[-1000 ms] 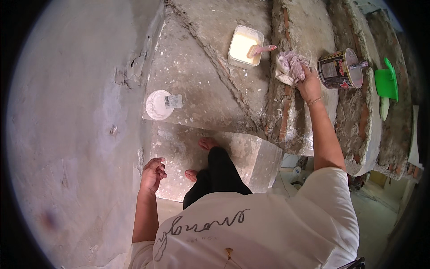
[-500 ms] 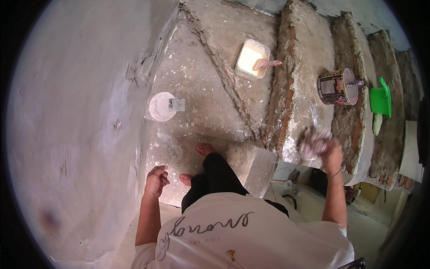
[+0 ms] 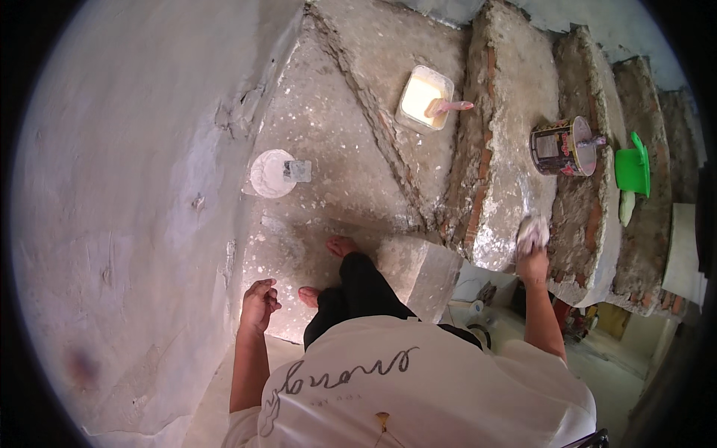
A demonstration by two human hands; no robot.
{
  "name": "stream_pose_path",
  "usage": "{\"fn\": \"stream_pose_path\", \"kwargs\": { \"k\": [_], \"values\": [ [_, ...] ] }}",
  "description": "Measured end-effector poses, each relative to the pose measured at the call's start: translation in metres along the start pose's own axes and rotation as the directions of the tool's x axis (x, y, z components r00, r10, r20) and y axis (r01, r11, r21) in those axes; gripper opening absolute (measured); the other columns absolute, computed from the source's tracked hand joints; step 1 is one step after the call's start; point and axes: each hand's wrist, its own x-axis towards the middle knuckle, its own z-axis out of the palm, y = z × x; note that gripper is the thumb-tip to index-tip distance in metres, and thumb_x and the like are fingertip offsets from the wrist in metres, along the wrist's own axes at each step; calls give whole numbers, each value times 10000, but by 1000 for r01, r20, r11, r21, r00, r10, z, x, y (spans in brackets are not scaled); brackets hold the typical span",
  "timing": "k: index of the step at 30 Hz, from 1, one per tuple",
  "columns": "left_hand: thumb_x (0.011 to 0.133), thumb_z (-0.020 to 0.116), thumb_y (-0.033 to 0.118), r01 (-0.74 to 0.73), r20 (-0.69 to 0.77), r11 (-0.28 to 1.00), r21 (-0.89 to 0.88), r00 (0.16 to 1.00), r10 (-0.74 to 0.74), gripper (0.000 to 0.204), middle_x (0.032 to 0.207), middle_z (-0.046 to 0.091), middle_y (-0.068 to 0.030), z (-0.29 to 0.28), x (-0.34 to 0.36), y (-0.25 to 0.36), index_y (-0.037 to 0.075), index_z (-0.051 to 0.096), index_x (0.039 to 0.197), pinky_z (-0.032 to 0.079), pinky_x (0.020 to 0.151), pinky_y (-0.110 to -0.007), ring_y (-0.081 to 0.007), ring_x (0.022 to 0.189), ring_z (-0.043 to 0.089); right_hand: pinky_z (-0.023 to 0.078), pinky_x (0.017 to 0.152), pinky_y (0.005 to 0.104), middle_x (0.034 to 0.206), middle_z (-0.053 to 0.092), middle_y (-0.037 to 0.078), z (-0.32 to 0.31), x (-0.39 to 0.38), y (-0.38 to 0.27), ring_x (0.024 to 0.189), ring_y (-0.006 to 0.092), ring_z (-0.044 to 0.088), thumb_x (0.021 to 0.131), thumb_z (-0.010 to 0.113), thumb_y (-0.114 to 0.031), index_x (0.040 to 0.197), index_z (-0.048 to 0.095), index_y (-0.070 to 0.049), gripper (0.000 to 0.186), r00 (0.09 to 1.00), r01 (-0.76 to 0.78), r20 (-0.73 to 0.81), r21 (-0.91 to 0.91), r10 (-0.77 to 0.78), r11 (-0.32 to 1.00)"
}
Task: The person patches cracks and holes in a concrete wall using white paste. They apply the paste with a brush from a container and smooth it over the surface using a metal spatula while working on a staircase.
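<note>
The right hand (image 3: 532,261) grips a crumpled cloth (image 3: 532,233), which sits at the hand's twelve o'clock, against the concrete step (image 3: 518,196) near its end. The cloth is whitish with pinkish-mauve tones and bunched into a small wad, its finer detail too soft to make out. Beside it, towards ten o'clock, the step's surface looks glossy and whitish.

Clock directions from here run from the right hand. Just past twelve is a dark tin (image 3: 554,149), its label carrying pale lettering and red marks, with a purplish handle (image 3: 595,140) jutting from its mouth. Between one and two is a bright green container (image 3: 633,170). At eleven, a clear rectangular tub (image 3: 416,119) of cream-coloured contents holds a brush (image 3: 452,107) with a pinkish handle. Between nine and ten is a round white container (image 3: 267,174) with a flat grey blade (image 3: 299,171) across its rim.

Near nine is the left hand (image 3: 259,305), fingers partly curled; whether they close on anything I cannot tell. Between seven and eight, the white shirt (image 3: 463,388) bears large dark cursive lettering, upside down, above a smaller, fainter line.
</note>
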Motion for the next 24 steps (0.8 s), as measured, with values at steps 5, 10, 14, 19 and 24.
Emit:
{"fn": "stream_pose_path", "kwargs": {
  "k": [5,10,14,19,24],
  "values": [
    [838,545,206,9,-10,1000,-2,1000,-9,254,698,513,-19,-11,5,-5,24,560,1014,443,535,-281,-119,571,477,491,795,446,1046,604,228,-92,17,-58,985,389,573,777,637,-300,1113,596,-52,420,944,-26,325,-91,54,996],
    [858,535,191,14,19,998,65,1000,-15,239,683,530,-18,-6,14,4,21,564,1024,478,535,-278,-107,548,495,466,872,435,1103,590,229,-50,121,-79,1023,376,567,697,707,-241,1196,556,-49,556,874,388,-259,-133,-410,912],
    [859,540,183,-13,21,997,72,1000,12,233,685,531,-19,-4,8,20,18,566,1021,477,534,-275,-106,543,494,437,928,408,1201,554,220,-12,130,-43,1092,384,533,740,646,-205,1243,526,-50,540,998,32,-58,-4,-32,999],
    [856,543,175,18,-13,1000,25,1000,-18,228,684,531,-20,-20,10,12,20,568,1021,476,529,-274,-107,535,493,492,819,470,1104,569,241,17,25,28,981,432,577,865,508,-364,1201,536,-82,439,989,-132,40,-214,143,968],
    [853,539,174,50,32,999,-4,998,-50,224,684,524,-20,-14,14,-5,19,568,1012,467,521,-278,-113,530,487,494,730,461,828,621,269,-5,-44,-48,809,436,605,760,602,-223,861,615,50,291,964,-188,182,-36,192,981]
  ]
}}
